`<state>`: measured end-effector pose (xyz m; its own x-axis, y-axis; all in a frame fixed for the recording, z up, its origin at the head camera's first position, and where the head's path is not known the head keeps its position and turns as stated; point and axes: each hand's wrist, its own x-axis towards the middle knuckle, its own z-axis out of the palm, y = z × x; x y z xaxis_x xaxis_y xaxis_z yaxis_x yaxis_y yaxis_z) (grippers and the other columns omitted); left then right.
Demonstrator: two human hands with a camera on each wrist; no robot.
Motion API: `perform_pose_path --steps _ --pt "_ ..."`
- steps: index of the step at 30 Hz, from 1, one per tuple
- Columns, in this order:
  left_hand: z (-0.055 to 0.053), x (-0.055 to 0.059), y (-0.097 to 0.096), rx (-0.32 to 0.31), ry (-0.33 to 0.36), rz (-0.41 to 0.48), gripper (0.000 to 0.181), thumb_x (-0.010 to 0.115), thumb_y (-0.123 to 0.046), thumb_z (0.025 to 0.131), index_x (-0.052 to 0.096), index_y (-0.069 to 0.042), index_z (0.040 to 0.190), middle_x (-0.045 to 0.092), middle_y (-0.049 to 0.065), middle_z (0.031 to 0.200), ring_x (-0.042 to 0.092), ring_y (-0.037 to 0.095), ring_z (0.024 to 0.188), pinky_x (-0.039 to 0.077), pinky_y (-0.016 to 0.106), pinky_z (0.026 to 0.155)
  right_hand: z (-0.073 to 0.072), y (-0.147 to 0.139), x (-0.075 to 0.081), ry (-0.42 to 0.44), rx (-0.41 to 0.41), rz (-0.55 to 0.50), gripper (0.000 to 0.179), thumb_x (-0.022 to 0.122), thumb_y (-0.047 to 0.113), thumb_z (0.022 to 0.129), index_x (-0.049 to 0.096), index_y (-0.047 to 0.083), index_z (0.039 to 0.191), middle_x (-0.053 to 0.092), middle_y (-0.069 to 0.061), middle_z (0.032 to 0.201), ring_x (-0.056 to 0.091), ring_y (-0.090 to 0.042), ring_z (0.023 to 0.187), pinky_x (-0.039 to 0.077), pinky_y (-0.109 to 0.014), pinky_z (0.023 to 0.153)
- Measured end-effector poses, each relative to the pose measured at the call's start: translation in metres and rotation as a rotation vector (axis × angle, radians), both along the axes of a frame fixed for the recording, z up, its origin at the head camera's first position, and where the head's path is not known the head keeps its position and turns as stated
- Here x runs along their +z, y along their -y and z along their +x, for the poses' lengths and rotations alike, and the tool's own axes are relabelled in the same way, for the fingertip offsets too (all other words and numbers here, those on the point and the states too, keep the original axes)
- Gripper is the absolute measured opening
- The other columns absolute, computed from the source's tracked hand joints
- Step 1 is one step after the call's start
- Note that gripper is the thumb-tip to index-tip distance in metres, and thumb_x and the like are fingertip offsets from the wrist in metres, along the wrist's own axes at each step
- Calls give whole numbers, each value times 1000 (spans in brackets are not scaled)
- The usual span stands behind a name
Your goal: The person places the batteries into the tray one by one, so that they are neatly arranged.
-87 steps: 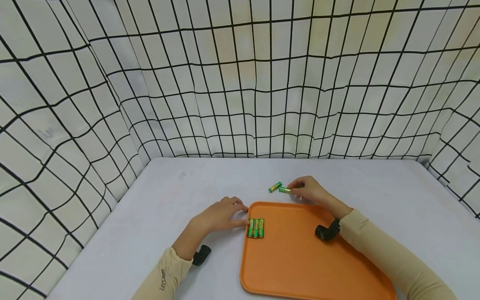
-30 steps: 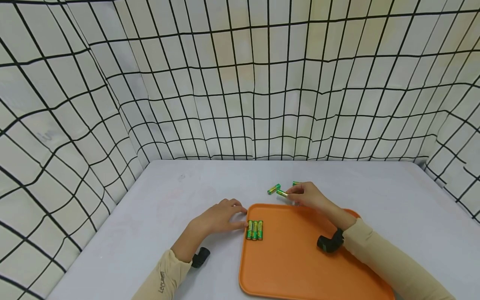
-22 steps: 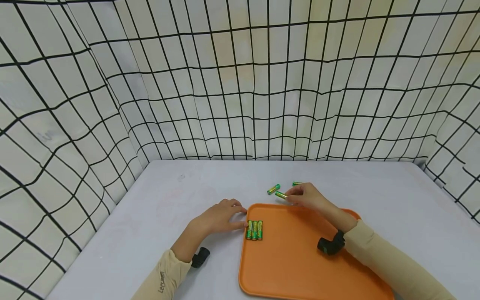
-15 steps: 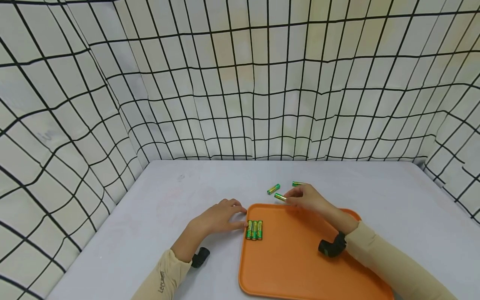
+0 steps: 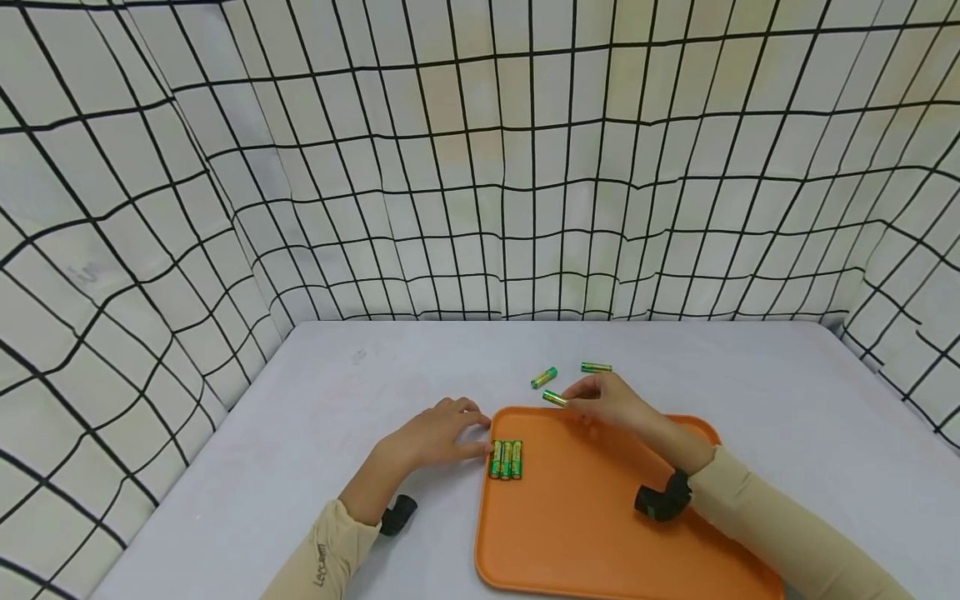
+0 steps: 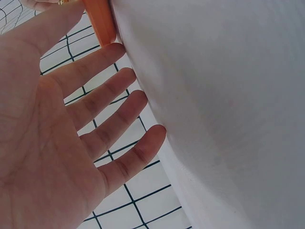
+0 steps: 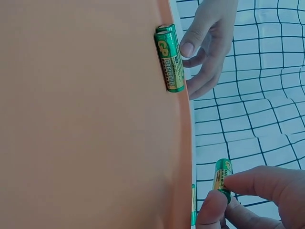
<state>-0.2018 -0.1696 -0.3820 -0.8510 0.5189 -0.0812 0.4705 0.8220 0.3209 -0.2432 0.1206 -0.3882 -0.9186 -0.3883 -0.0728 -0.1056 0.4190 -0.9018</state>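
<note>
My right hand (image 5: 611, 406) pinches a green and gold battery (image 5: 554, 398) between thumb and fingers, over the far edge of the orange tray (image 5: 585, 533). In the right wrist view the held battery (image 7: 222, 175) points up from the fingertips. My left hand (image 5: 438, 435) lies at the tray's left edge with fingers extended. In the left wrist view its fingers (image 6: 107, 102) are spread, fingertips at the white tabletop and the tray's rim. Three batteries (image 5: 506, 460) lie side by side in the tray's far left part, right by my left thumb.
Beyond the tray, one loose battery (image 5: 543, 377) lies slanted on the white table (image 5: 360, 367), and another battery (image 5: 596, 367) lies to its right. A white wall with black netting (image 5: 517, 167) encloses the table's back and sides. Each wrist carries a black camera (image 5: 663, 497).
My right hand has taken hold of a battery beyond the tray and drawn it nearer, toward the far rim. A battery behind the hand has come into view. The left hand stays put.
</note>
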Motion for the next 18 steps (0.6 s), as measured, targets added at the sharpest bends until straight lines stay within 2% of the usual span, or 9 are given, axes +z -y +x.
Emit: perform_pose_path --steps 7,18 --pt "1 1 0 -2 2 0 42 67 -39 91 66 -13 124 57 7 128 51 28 118 43 48 101 2 -1 -2 34 1 -7 23 65 8 92 67 -8 109 67 -10 86 58 -13 65 52 -27 55" --pt "0 1 -1 0 3 -9 42 67 -40 92 66 -14 124 57 7 128 51 28 118 43 47 101 11 1 -2 59 44 7 22 65 8 92 69 -7 107 63 -3 75 57 -14 63 53 -28 57"
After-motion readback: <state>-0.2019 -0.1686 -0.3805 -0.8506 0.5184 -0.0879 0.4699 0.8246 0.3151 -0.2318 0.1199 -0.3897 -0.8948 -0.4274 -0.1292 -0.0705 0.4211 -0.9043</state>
